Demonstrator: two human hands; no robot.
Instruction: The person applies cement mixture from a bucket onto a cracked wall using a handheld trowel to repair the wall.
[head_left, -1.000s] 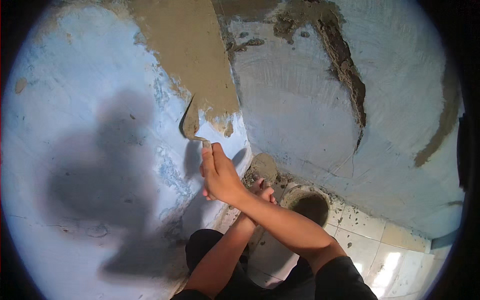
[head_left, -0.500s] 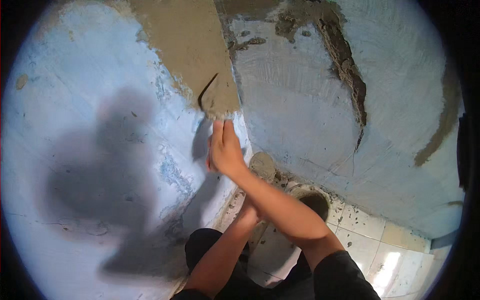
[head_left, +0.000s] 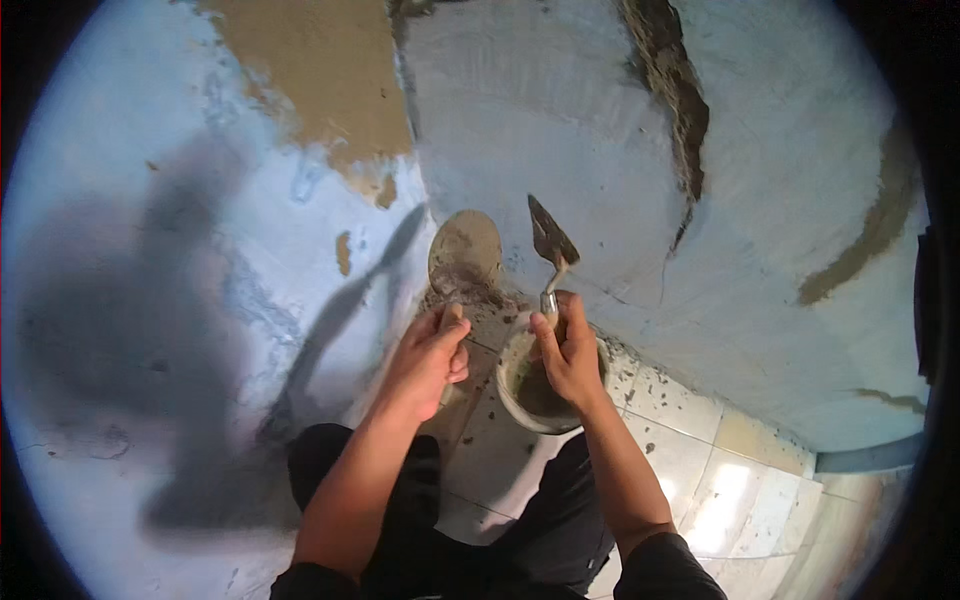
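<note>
In mid-frame, the left hand point(head_left: 425, 368) grips a round paddle point(head_left: 467, 240) and the right hand point(head_left: 570, 348) (over a bucket point(head_left: 511, 398)) holds a trowel point(head_left: 551, 234) by its handle.

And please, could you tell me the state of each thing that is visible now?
Left hand: closed around a handle.
Rounded board: smeared, dirtier at its lower edge.
Trowel: blade raised, pointing up.
Right hand: closed around the trowel's grip.
Bucket: open, contents unclear.
Left wall: partly coated brown.
Right wall: gouged and cracked.
Floor tiles: spattered.
</note>
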